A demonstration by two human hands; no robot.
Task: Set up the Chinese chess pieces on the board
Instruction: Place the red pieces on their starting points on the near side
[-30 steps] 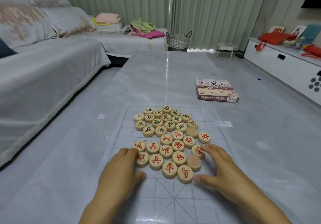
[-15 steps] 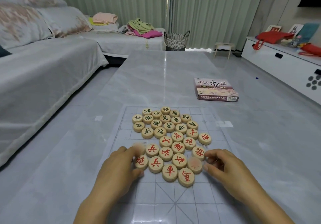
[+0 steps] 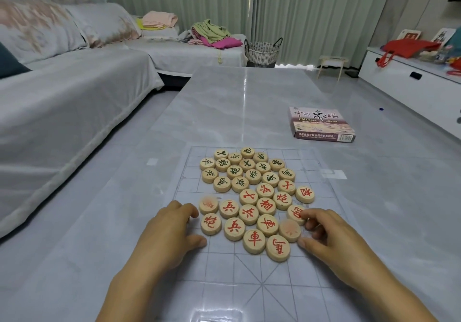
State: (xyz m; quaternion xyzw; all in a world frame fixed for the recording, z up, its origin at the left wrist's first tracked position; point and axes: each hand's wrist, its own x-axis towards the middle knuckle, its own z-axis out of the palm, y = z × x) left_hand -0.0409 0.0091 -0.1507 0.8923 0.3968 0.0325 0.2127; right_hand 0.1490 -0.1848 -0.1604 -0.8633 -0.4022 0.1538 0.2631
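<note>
Left hand (image 3: 169,231): fingers bent, holding nothing, just beside the left edge of the red pieces (image 3: 249,214). One second ago both hands lay flatter over the near rim of the pile; they have since drawn outward and curled. Two red pieces are blurred, probably nudged.

Judgement: sorting has barely begun. All pieces remain clustered in the middle of the board (image 3: 249,284), with the green pieces (image 3: 239,169) on the far side and none on a starting point.

Right hand (image 3: 334,244): fingertips (image 3: 309,221) curled against the edge piece (image 3: 295,213) at the pile's right side. Whether it is pinched cannot be told.

The box (image 3: 320,125) lies on the tabletop (image 3: 237,109), well apart.
</note>
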